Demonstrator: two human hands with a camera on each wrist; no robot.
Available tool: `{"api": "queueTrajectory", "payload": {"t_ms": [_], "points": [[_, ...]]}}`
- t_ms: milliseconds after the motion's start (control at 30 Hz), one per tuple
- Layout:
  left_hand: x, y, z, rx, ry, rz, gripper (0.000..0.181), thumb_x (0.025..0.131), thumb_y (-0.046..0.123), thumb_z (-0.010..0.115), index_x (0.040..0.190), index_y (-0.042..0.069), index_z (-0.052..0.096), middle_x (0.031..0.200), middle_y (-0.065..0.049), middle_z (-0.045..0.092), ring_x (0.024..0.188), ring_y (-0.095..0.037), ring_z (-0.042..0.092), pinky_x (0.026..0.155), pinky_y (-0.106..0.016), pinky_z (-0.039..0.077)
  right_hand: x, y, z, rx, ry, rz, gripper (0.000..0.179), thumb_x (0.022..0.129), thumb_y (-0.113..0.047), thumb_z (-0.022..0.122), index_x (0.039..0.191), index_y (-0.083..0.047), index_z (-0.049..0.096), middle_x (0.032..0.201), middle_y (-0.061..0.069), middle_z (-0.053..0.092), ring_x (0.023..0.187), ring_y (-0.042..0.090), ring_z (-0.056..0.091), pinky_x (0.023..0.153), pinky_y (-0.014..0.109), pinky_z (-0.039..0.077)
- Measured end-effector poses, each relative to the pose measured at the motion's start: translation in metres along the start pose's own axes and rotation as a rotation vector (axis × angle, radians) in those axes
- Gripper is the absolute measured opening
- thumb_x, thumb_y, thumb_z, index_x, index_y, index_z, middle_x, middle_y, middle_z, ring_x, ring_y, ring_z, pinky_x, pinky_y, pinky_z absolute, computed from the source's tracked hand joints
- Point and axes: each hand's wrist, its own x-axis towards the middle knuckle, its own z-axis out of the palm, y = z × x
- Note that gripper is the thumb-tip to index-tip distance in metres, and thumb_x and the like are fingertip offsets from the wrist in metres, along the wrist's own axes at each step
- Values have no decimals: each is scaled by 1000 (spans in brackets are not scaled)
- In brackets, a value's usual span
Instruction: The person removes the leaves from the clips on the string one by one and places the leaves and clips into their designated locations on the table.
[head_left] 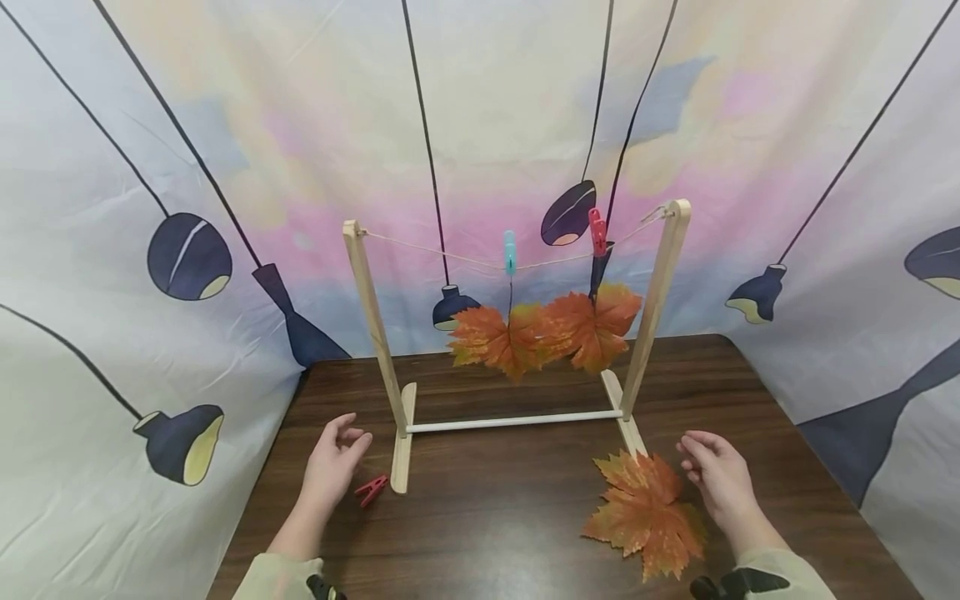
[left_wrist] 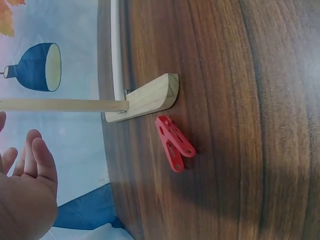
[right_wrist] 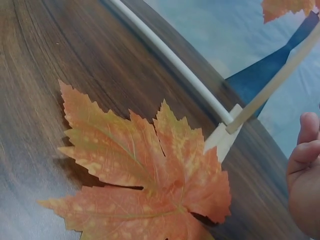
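Observation:
My left hand (head_left: 333, 462), fingers loosely bent and holding nothing, hovers left of the wooden rack. A red clothespin (head_left: 371, 490) lies on the table beside it, near the rack's left foot (left_wrist: 150, 97). On the other side my right hand (head_left: 716, 475), also holding nothing, is just right of a loose orange maple leaf (head_left: 645, 515) lying flat by the right foot. Two similar leaves hang from the rack's string (head_left: 431, 250): the left leaf (head_left: 498, 340) under a light blue clothespin (head_left: 510, 252), the right leaf (head_left: 592, 329) under a red clothespin (head_left: 597, 233).
The rack's left post (head_left: 375, 325) and right post (head_left: 656, 308) rise from the dark wooden table (head_left: 495, 508), joined low down by a white rod (head_left: 513, 421). A cloth backdrop (head_left: 495, 100) printed with lamps stands behind and at both sides.

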Motion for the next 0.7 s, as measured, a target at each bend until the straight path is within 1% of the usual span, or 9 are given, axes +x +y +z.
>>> {"api": "queueTrajectory", "payload": {"t_ms": [67, 133, 267, 500, 600, 700], "points": [[0, 2, 0, 3, 4, 14, 50, 93, 22, 59, 135, 4, 39, 115, -18, 56, 64, -12, 49, 56, -24, 46, 1, -1, 2, -2, -6, 0, 16, 94, -21, 59, 104, -12, 52, 84, -8, 63, 65, 3, 55, 56, 16, 46], [1, 4, 0, 8, 6, 24, 50, 93, 21, 60, 135, 4, 40, 114, -17, 57, 63, -11, 48, 55, -24, 44, 2, -2, 5, -1, -15, -3, 14, 93, -22, 60, 103, -14, 53, 84, -8, 63, 65, 3, 55, 55, 16, 46], [1, 7, -1, 16, 7, 35, 50, 93, 23, 60, 135, 5, 41, 114, -15, 57, 65, -11, 49, 54, -25, 43, 2, -4, 9, 1, -27, -13, 13, 92, -22, 61, 101, -15, 54, 83, -8, 63, 64, 4, 55, 55, 16, 46], [3, 12, -1, 18, -13, 45, 52, 93, 26, 59, 136, 4, 40, 114, -16, 56, 66, -12, 49, 54, -25, 43, 4, -8, 15, -43, -38, -11, 16, 93, -22, 60, 104, -13, 52, 85, -8, 63, 65, 4, 55, 56, 17, 47], [3, 14, -1, 17, -23, 46, 51, 93, 26, 59, 136, 5, 40, 115, -15, 56, 65, -12, 50, 55, -25, 43, 4, -10, 18, -27, -52, -19, 16, 93, -21, 61, 103, -12, 53, 86, -6, 63, 65, 5, 56, 56, 18, 47], [3, 17, -1, 18, -23, 47, 50, 93, 26, 59, 135, 7, 40, 114, -15, 57, 66, -13, 50, 55, -26, 43, 5, -11, 21, 6, -64, -23, 11, 92, -19, 62, 100, -14, 56, 84, -5, 64, 64, 5, 56, 55, 17, 46]]}}
